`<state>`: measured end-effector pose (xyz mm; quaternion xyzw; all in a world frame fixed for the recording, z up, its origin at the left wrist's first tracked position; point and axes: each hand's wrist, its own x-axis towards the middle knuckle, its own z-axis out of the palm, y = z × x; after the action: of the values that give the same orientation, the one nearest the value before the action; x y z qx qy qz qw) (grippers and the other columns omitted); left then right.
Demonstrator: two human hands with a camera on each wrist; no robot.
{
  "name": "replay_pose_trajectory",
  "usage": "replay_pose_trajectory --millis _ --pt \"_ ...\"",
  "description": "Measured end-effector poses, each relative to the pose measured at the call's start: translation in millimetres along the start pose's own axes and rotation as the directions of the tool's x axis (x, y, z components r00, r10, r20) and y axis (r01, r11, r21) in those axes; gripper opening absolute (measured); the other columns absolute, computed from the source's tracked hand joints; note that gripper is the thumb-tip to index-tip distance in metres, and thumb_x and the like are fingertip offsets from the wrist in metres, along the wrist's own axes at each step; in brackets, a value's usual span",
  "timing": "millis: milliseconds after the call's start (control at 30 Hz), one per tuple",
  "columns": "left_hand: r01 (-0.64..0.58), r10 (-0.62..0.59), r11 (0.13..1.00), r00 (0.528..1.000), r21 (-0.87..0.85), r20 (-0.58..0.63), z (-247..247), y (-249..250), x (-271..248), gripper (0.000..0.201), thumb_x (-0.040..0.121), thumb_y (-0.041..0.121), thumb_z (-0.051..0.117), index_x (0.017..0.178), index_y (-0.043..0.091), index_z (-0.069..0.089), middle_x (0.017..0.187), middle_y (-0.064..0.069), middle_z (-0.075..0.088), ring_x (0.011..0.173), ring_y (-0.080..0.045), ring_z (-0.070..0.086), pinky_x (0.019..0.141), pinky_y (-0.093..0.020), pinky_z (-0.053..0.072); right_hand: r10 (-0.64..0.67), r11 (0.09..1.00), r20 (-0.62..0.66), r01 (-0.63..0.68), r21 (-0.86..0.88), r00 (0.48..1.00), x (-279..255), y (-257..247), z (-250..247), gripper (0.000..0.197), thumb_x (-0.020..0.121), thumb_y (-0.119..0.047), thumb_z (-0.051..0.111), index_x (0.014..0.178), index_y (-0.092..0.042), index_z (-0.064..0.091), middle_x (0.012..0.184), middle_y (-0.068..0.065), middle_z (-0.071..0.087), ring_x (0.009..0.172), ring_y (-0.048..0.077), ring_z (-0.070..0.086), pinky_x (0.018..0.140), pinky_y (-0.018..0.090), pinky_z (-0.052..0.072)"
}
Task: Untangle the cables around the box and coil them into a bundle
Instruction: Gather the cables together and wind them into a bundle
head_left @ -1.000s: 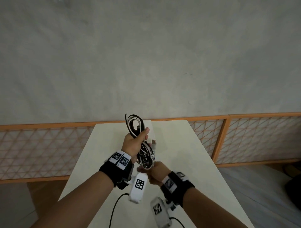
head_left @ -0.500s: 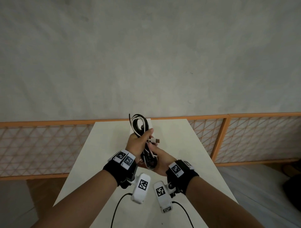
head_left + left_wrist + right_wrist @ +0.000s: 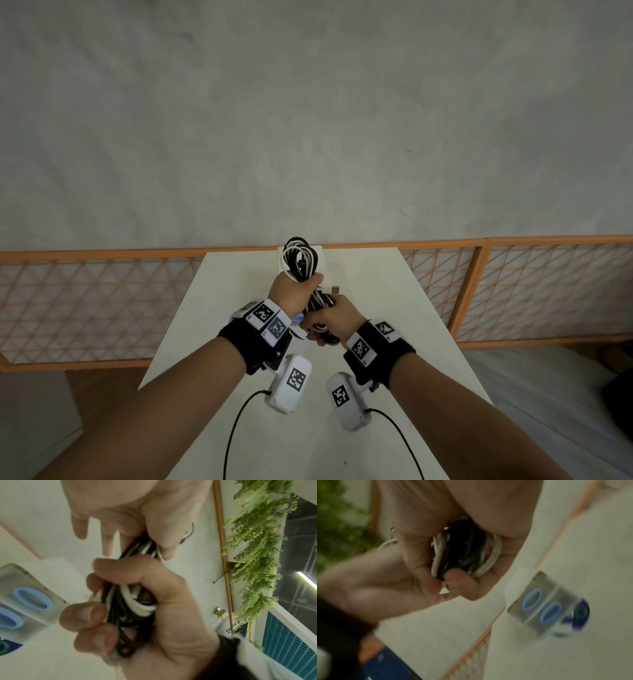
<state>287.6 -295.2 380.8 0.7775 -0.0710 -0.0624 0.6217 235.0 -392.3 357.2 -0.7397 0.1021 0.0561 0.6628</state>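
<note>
A bundle of black and white cables [image 3: 300, 261] is held upright above the white table [image 3: 236, 294]. My left hand [image 3: 296, 290] grips its upper part, and loops stick out above the fist. My right hand [image 3: 331, 318] is curled round the lower loops. A USB plug [image 3: 336, 289] pokes out between the hands. In the left wrist view the right hand [image 3: 130, 609] clenches the cables [image 3: 135, 604] while the left hand [image 3: 154, 543] pinches them higher up. The right wrist view is blurred but shows the cables [image 3: 465, 553] in both hands. The white box [image 3: 320, 265] stands behind the bundle.
The box [image 3: 25, 599] has blue rings printed on its face and sits at the table's far edge [image 3: 546, 608]. An orange lattice fence [image 3: 513, 291] runs behind and right of the table. Wrist camera units with black leads [image 3: 236, 428] hang under my forearms.
My right hand has come up from under the bundle and closed round its lower loops. Both hands and the bundle have shifted slightly away from me.
</note>
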Motion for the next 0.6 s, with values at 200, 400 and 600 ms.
replay_pose_trajectory --millis 200,400,600 --pt "0.06 -0.058 0.996 0.998 0.068 -0.025 2 3 3 0.018 0.081 0.021 0.062 0.072 0.006 0.062 0.079 -0.013 0.066 0.079 -0.029 0.063 0.076 -0.036 0.051 -0.084 0.996 -0.139 0.078 -0.048 0.987 7 12 11 0.04 0.062 -0.012 0.075 0.096 -0.004 0.055 0.067 0.016 0.059 0.046 0.024 0.052 0.042 0.026 0.044" --pt "0.003 -0.013 0.996 0.993 0.086 0.117 -12 1 9 0.017 0.08 0.03 0.067 0.075 0.014 0.066 0.08 -0.007 0.069 0.082 -0.025 0.065 0.082 -0.035 0.051 0.022 0.885 0.449 -0.226 0.408 0.893 -5 1 -19 0.071 0.069 -0.067 0.064 0.114 -0.013 0.061 0.1 0.01 0.065 0.091 0.03 0.062 0.076 0.038 0.054" --pt "0.007 -0.013 0.999 0.987 0.035 0.162 -9 1 -1 0.013 0.08 0.025 0.066 0.076 0.013 0.07 0.079 -0.003 0.072 0.082 -0.019 0.067 0.08 -0.033 0.053 0.115 0.846 0.457 -0.328 0.421 0.882 -5 4 -22 0.065 0.08 -0.07 0.048 0.111 -0.014 0.06 0.105 0.011 0.058 0.089 0.032 0.061 0.075 0.038 0.052"
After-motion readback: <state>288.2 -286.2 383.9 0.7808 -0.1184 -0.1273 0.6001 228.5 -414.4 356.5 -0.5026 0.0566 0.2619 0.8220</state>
